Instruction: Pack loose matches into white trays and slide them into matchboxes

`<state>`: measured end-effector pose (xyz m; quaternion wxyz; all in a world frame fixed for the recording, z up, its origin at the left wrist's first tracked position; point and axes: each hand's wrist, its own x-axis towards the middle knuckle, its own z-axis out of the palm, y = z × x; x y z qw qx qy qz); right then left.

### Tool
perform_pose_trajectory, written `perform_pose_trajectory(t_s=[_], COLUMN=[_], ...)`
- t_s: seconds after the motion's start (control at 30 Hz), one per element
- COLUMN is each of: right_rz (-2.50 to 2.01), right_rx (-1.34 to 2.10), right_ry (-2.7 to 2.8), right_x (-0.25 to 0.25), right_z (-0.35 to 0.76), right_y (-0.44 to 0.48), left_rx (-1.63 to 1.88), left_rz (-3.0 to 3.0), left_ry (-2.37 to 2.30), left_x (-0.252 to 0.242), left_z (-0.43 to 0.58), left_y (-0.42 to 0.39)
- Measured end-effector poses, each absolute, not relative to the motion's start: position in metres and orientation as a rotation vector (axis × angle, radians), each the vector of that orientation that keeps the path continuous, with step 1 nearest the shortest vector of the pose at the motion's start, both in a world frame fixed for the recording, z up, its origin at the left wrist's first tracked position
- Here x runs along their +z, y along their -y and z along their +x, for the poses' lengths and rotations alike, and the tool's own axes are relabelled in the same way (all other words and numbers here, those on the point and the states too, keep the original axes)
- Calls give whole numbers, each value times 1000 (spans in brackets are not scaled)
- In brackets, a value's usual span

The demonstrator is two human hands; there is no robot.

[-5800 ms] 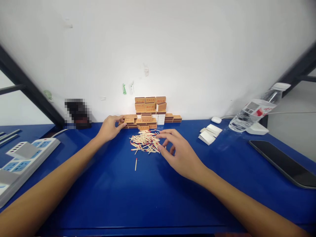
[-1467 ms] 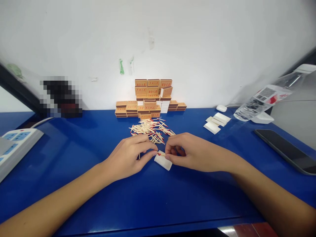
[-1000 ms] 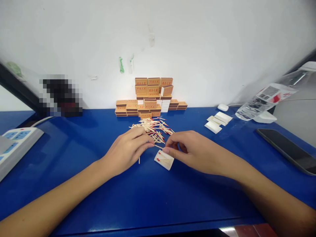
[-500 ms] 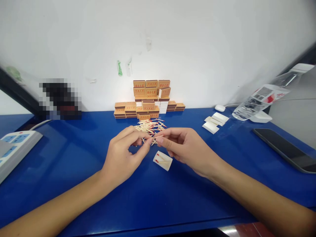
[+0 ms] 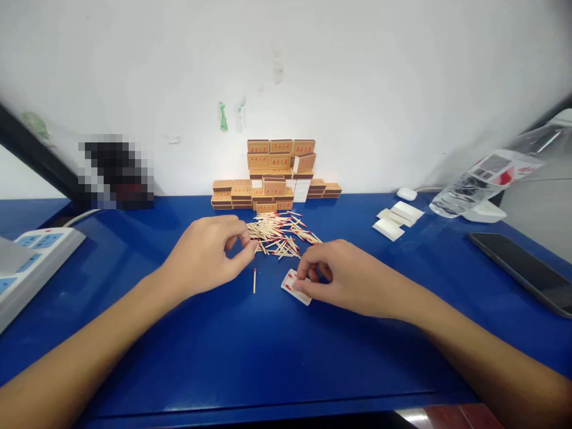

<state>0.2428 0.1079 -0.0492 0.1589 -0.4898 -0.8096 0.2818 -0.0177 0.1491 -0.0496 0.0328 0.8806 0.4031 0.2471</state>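
My left hand (image 5: 208, 253) is at the left edge of a pile of matches (image 5: 281, 235), thumb and forefinger brought together; what lies between them, if anything, is too small to make out. My right hand (image 5: 348, 277) hangs over a small white matchbox tray (image 5: 304, 298), its fingertips pinched on a match that they mostly cover. Red match heads show inside the tray, towards its left end. A single match (image 5: 254, 281) lies apart on the blue table, between my left hand and the tray.
Stacked matchboxes (image 5: 279, 162) stand against the wall behind the pile. Flattened white card pieces (image 5: 397, 219), a white earphone case (image 5: 407, 193), a water bottle (image 5: 487, 173) and a phone (image 5: 518, 268) are on the right. A power strip (image 5: 42, 253) lies at left.
My hands, together above the tray before, have separated. The left went left to the pile's edge; the right came down over the tray. The single match now shows on the table.
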Motion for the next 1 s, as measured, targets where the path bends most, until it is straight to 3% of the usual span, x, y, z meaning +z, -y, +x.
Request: perform_pose_trajectory(t_s=[0.17, 0.5, 0.63, 0.8, 1.0], right_rz=[-1489, -1606, -1612, -1597, -1720], right_rx=[690, 532, 523, 522, 604], right_ry=[2292, 2242, 2225, 2235, 2347], right_x=[-49, -53, -54, -54, -52], right_z=[240, 247, 249, 251, 253], right_y=[-108, -120, -123, -123, -121], left_rx=[242, 76, 179, 607, 685], left_rz=[2696, 2646, 2663, 2703, 2729], left_ry=[-1141, -874, -844, -812, -804], left_x=[-42, -50, -54, -65, -76], left_z=[-24, -27, -22, 4, 13], left_y=[-147, -144, -141, -130, -125])
